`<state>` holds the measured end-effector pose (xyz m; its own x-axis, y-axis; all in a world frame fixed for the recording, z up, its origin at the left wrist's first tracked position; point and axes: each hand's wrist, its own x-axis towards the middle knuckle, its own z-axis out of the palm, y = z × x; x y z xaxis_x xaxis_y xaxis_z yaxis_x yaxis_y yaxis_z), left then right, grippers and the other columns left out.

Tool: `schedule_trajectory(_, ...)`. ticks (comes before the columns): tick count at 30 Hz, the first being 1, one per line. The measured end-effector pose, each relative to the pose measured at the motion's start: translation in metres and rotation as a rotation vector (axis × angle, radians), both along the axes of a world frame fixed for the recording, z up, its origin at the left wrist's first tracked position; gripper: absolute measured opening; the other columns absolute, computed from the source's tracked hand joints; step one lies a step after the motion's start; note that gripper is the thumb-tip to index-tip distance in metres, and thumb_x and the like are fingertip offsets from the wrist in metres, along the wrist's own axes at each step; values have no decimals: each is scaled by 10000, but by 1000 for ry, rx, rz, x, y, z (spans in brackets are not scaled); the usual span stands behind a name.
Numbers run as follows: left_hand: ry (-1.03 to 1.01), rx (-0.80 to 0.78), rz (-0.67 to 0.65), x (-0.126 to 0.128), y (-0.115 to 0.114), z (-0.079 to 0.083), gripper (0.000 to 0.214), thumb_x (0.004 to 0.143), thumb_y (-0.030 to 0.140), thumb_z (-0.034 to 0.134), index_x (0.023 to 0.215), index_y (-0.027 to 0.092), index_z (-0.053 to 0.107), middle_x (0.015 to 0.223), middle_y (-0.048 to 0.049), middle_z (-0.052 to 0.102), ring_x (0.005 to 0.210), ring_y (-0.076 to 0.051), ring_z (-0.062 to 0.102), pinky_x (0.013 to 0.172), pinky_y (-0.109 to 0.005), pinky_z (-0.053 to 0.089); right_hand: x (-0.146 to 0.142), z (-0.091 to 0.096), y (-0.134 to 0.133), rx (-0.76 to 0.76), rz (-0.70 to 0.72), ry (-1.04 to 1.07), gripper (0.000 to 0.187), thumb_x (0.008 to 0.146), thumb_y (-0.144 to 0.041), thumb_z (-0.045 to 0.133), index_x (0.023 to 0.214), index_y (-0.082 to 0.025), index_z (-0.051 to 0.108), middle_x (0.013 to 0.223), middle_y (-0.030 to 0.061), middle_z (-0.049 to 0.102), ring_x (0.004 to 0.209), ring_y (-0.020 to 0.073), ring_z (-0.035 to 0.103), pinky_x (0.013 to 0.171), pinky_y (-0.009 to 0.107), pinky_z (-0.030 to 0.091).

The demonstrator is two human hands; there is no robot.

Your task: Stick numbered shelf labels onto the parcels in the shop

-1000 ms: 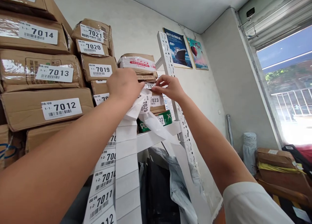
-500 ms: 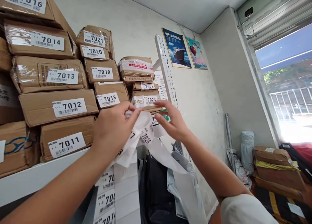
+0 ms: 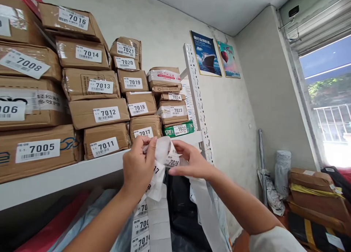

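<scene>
- Head view showed the left hand (image 3: 138,163) closed around the upper part of a strip of numbered labels (image 3: 142,222), thumb and fingers pinched on the curled top of the paper in front of the shelf edge.
- The right hand (image 3: 189,162) had its fingertips closed on the label numbered 7026 (image 3: 172,160), at the top of that same strip, between the two hands.
- That label sat partly lifted from its backing; whether it was fully free I could not tell.
- The strip hung from the left hand towards the bottom of the frame, and printed labels showed on its lower part, so by my judgement a good many labels were still unused.
- A bare length of backing paper (image 3: 204,208) trailed down from under the right hand, which suggested its labels had already come off.
- On the white shelf (image 3: 60,177) the cardboard boxes (image 3: 98,115) already wore labels running from 7005 up through 7024.
- The green box (image 3: 178,129) at the right end of the shelf carried 7022, just beside the shelf upright (image 3: 196,95).
- No parcel marked 7025 or 7026 showed on the shelf, so the 7026 label appeared not yet stuck to anything.
- More parcels (image 3: 312,179) lay stacked on the floor near the window, well apart from both hands; whether they carried such number labels could not be made out.
</scene>
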<state>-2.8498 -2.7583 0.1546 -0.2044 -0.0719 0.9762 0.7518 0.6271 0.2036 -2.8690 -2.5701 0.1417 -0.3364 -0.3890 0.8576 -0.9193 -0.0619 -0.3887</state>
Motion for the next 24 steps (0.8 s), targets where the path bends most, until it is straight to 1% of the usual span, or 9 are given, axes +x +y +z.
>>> schedule_trajectory(2, -44, 59, -56, 0, 0, -13, 239, 917, 435, 542, 816, 220, 566, 548, 61, 542, 475, -114, 478, 522, -223, 331, 8, -18, -13, -74, 46, -94, 640, 599, -383, 880, 1156, -226, 607, 1082, 61, 675, 1004, 211, 626, 875, 337, 520)
schedule_trajectory(6, -254, 126, -336, -5, -2, -35, 264, 924, 498, 504, 894, 243, 566, 518, 74, 494, 438, -113, 410, 448, -215, 302, 4, -29, -19, -298, 86, -282, 384, 616, -356, 867, 891, -206, 646, 847, 3, 663, 758, 143, 620, 710, 282, 536)
schedule_trajectory(9, -317, 0, -359, -7, -8, -48, 363, 889, 494, 571, 1196, 301, 561, 940, 16, 696, 521, -105, 511, 509, -220, 394, 3, -33, -13, -335, 25, -301, 326, 627, -338, 858, 797, -198, 617, 755, -14, 637, 666, 122, 590, 614, 254, 506)
schedule_trajectory(11, -292, -82, -283, -7, -10, -53, 530, 856, 470, 630, 1353, 370, 473, 1312, -14, 596, 614, -106, 575, 577, -236, 440, 7, -39, -11, -311, -116, -187, 285, 656, -306, 843, 794, -194, 620, 755, -8, 632, 696, 126, 584, 625, 247, 484)
schedule_trajectory(13, -286, -94, -289, -7, -11, -55, 624, 820, 457, 679, 1392, 389, 440, 1405, -17, 527, 694, -124, 607, 613, -245, 454, 10, -45, -12, -254, -194, -111, 263, 675, -281, 833, 823, -194, 634, 773, -6, 631, 729, 126, 580, 659, 248, 472)
schedule_trajectory(16, -377, -88, -437, -13, -11, -55, 405, 785, 459, 714, 1140, 270, 663, 1075, -23, 697, 737, -160, 615, 636, -246, 456, 9, -51, -15, -231, -66, -200, 277, 679, -294, 832, 857, -202, 642, 785, -11, 635, 708, 118, 588, 665, 252, 486)
schedule_trajectory(19, -504, -90, -570, -20, -10, -56, 283, 809, 465, 683, 911, 203, 710, 821, -21, 705, 710, -170, 611, 628, -246, 461, 2, -51, -15, -301, 40, -282, 252, 703, -318, 813, 874, -208, 665, 815, 6, 670, 726, 130, 627, 665, 265, 516)
schedule_trajectory(22, -541, -51, -656, -23, -6, -55, 324, 812, 444, 680, 1029, 203, 677, 859, -16, 697, 745, -170, 613, 637, -239, 466, -2, -46, -17, -358, -65, -187, 229, 688, -291, 825, 860, -209, 698, 773, 7, 684, 704, 131, 627, 660, 263, 516)
schedule_trajectory(24, -497, -6, -645, -22, 0, -50, 273, 834, 454, 648, 899, 190, 661, 751, 6, 648, 684, -145, 568, 597, -221, 433, -2, -40, -22, -404, -135, -122, 196, 695, -286, 818, 839, -212, 707, 743, 4, 684, 671, 130, 620, 649, 267, 515)
